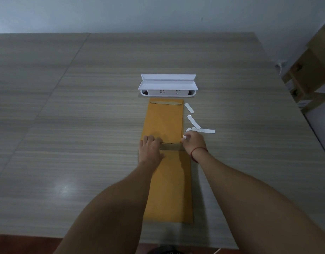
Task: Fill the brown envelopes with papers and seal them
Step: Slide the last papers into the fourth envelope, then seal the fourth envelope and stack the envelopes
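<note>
While a flat brown paper envelope (173, 184) lies on the pale wood-grain surface (66, 116), its flap end is pressed down by the spread, flat left hand (150, 150). A small white backing strip (185, 137) is pinched by the right hand (193, 142) at the flap's right end. If pulled unevenly, the strip could probably tear or the flap crease.
</note>
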